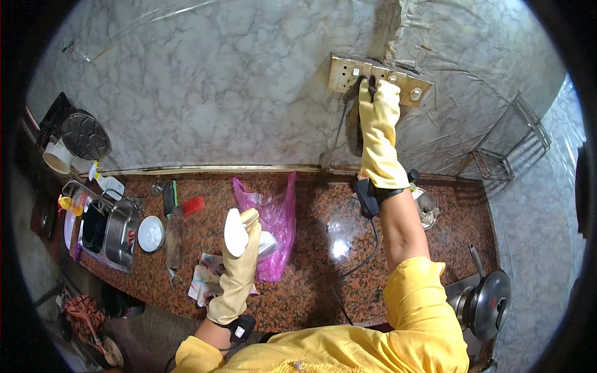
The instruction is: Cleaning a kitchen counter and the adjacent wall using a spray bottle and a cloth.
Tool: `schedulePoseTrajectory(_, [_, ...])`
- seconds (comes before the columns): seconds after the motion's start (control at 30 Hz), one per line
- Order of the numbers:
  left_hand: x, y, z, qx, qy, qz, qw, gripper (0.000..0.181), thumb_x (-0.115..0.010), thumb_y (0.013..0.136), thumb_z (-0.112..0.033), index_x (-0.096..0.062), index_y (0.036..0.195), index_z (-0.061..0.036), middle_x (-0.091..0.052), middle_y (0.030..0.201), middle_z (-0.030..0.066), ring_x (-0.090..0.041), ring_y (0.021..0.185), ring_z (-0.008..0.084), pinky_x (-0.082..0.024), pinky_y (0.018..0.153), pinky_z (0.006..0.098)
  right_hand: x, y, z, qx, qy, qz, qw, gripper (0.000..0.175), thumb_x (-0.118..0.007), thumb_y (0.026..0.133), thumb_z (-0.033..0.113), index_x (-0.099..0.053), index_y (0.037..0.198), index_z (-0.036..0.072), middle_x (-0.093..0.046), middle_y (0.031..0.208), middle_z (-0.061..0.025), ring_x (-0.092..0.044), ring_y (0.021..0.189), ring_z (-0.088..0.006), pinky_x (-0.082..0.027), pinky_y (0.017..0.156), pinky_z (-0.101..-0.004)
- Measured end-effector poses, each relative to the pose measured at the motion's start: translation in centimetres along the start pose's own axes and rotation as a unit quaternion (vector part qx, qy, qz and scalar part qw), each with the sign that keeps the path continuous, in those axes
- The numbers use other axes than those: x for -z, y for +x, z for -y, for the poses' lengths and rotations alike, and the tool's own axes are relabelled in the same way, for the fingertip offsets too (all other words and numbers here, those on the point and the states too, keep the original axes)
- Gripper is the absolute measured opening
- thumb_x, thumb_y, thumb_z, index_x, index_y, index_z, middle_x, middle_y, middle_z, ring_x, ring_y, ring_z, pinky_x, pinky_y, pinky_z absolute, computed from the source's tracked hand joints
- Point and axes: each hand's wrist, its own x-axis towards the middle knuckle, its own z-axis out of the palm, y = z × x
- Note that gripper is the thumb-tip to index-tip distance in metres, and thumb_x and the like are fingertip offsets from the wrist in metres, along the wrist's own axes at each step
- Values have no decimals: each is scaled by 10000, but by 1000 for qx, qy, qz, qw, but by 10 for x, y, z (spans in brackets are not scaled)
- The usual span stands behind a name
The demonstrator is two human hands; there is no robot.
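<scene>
My left hand [241,261], in a cream rubber glove, holds a smooth white rounded thing [236,233] above the counter. Its exact kind cannot be made out. Just beyond this hand, a purple plastic bag [277,219] lies with a whitish translucent thing [267,245] against it, partly hidden by the glove. My right hand [380,109], gloved alike, reaches up to the switch and socket board [339,74] on the wall. Its fingertips are at the board's middle section. Something dark shows between thumb and fingers; whether it is a plug or shadow is unclear.
A speckled granite counter [310,298] runs across, with a crumpled cloth [204,277], a white bowl [151,234], a red scraper-like piece [194,205] and a steel sink [122,233] leftward. To the right are a lidded pan [490,305] and a wire wall rack [494,163].
</scene>
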Motion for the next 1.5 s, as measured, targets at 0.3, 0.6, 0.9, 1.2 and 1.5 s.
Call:
schedulePoseTrajectory(0.3, [-3,3,-34,138,-242,-19,960,349,-645,936,-48,-573,1271,17,-665,1173,114,-642,1066,185,-517,938,313,-6,13,-16,-20,-76,120,990,370,-699,843,374,-637,904,14,-641,803,-134,-675,700,-309,-573,632,-404])
schedulePoseTrajectory(0.6, [6,8,-49,132,-173,5,976,359,-639,936,-29,-564,1280,35,-655,1209,135,-642,1082,198,-517,960,328,7,90,70,116,-76,266,954,325,-699,841,358,-721,887,38,-687,941,-252,-698,913,-390,-576,806,-456])
schedulePoseTrajectory(0.9, [34,5,-44,166,-228,-29,959,351,-616,956,-47,-561,1294,31,-629,1248,150,-621,1121,211,-518,961,333,47,76,54,224,163,112,954,135,-616,864,124,-635,928,6,-669,953,-226,-673,882,-388,-544,729,-416])
schedulePoseTrajectory(1.2, [42,0,-33,193,-162,-42,967,377,-666,929,-90,-571,1276,22,-651,1208,130,-641,1071,205,-527,911,331,55,110,67,97,6,292,951,207,-602,853,123,-649,1022,12,-646,993,-217,-620,971,-427,-521,780,-424])
schedulePoseTrajectory(1.5, [58,31,-48,147,-200,-110,962,388,-636,939,-21,-534,1310,29,-642,1208,119,-628,1088,197,-505,950,316,51,103,7,326,99,134,930,231,-645,891,212,-663,1036,33,-637,878,-222,-634,812,-308,-501,757,-377])
